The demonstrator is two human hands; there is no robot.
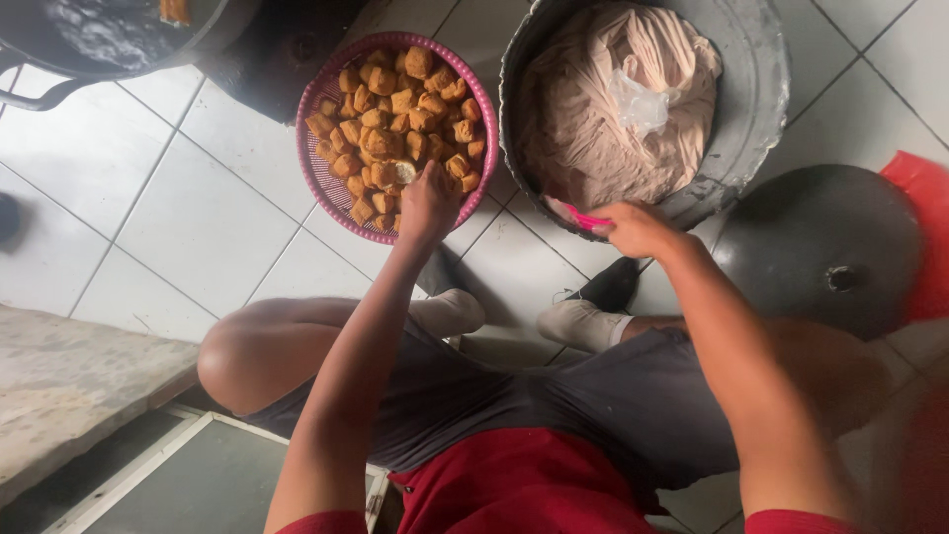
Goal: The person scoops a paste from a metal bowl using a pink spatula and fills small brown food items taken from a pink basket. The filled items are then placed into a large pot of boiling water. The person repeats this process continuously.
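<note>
Hands at a basket of fried pieces and a basin of dough.

The left hand (428, 203) closes its grip on a fried piece (403, 171) in the pink basket (321, 178) on the floor; the right hand (638, 227) grips a pink tool (583, 219) at the metal basin (751, 109).

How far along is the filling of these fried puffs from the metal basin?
Done: hard to tell; the pink basket is heaped with fried puffs. In hand: left hand holds a split-open puff at the basket's near edge, right hand grips a pink utensil at the metal basin. Left: the basin holds plenty of pale paste.
</note>
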